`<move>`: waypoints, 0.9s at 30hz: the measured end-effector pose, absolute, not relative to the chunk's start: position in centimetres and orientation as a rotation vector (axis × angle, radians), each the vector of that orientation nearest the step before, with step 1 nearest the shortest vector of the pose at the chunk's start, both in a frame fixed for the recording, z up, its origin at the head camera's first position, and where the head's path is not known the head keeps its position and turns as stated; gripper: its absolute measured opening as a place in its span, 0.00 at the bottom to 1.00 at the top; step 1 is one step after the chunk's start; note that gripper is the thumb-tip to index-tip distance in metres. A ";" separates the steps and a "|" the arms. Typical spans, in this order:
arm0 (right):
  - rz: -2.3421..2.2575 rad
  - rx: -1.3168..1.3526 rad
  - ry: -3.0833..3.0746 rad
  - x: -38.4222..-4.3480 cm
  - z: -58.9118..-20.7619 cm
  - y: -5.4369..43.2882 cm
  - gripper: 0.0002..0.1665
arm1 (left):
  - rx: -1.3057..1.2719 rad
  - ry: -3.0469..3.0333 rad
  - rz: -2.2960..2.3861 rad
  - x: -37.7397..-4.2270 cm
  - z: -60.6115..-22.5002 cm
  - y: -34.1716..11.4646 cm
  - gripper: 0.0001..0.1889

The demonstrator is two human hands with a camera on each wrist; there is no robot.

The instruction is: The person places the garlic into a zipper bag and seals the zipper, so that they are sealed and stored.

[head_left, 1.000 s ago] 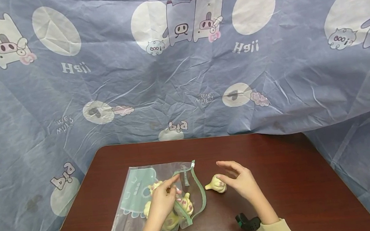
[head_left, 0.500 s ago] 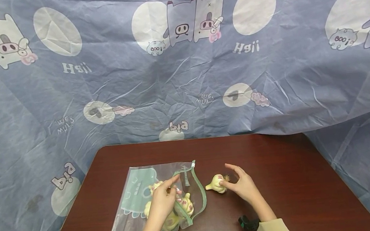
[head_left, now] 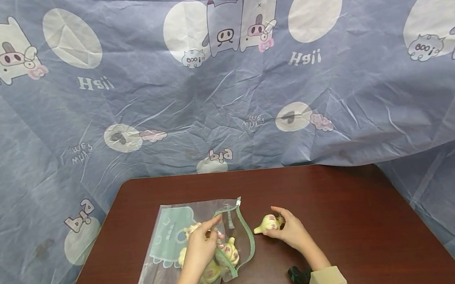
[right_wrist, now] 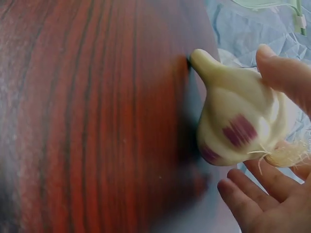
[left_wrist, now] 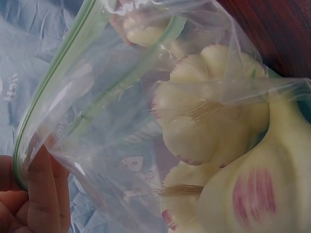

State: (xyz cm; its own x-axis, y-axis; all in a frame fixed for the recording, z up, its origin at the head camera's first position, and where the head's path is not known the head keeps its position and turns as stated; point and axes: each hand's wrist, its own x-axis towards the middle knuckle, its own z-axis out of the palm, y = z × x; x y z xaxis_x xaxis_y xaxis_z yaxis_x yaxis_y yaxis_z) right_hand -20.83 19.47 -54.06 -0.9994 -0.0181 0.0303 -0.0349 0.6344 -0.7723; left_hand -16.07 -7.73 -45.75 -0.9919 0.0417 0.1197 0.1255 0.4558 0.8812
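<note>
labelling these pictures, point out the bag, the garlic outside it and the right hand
Bag (head_left: 169,234): head view, on its printed panel.
Garlic outside the bag (right_wrist: 235,114): right wrist view, on the side of the bulb.
Right hand (head_left: 295,233): head view, on the middle of the hand.

Curtained-off nook, room type unclear: blue cartoon-pig cloth (head_left: 231,93) behind a reddish-brown table (head_left: 362,220).

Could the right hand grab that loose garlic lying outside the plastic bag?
Probably yes: the right hand has its thumb and fingers on either side of the garlic, and the plastic bag lies apart, to the left, so nothing seems in the way.
</note>
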 end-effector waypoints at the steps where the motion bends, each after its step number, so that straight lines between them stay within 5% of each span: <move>1: 1.334 0.043 -2.819 -20.9 -54.1 19.4 0.51 | -0.151 -2.610 -1.594 -16.1 -45.8 -7.7 0.21; 27: 1.315 -0.004 -2.804 -20.6 -54.8 19.0 0.43 | -0.155 -2.601 -1.595 -16.1 -45.8 -7.7 0.21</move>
